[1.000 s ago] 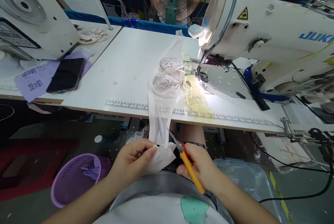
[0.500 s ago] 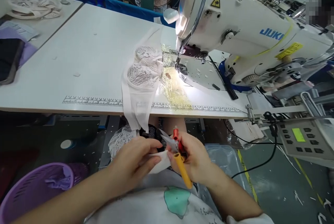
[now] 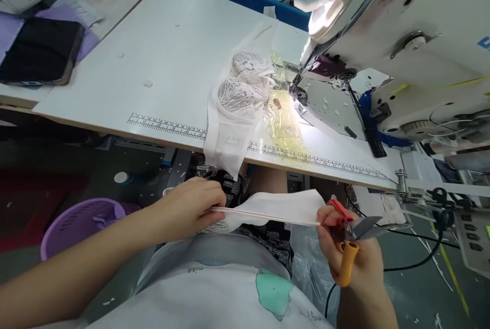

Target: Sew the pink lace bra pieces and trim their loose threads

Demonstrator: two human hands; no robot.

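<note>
A white bra (image 3: 285, 206) is stretched level above my lap, its plain band showing a folded edge and a bit of lace near my left hand (image 3: 193, 206). That hand pinches the band between thumb and fingers. At the other end, my right hand (image 3: 350, 250) pinches the band's tip. Scissors (image 3: 349, 265) with red and orange handles also rest in my right hand, blades pointing right, away from the cloth. Another white lace bra (image 3: 237, 96) lies on the table, its band hanging over the front edge.
A sewing machine (image 3: 432, 38) stands on the right of the white table (image 3: 168, 58), its lamp lit. A printed ruler (image 3: 168, 127) runs along the table's front. A phone (image 3: 42, 50) lies at left. A purple basket (image 3: 82, 221) stands on the floor.
My hands have moved apart, drawing the band out between them. The scissors have swung from pointing left to pointing right. The view has shifted left.
</note>
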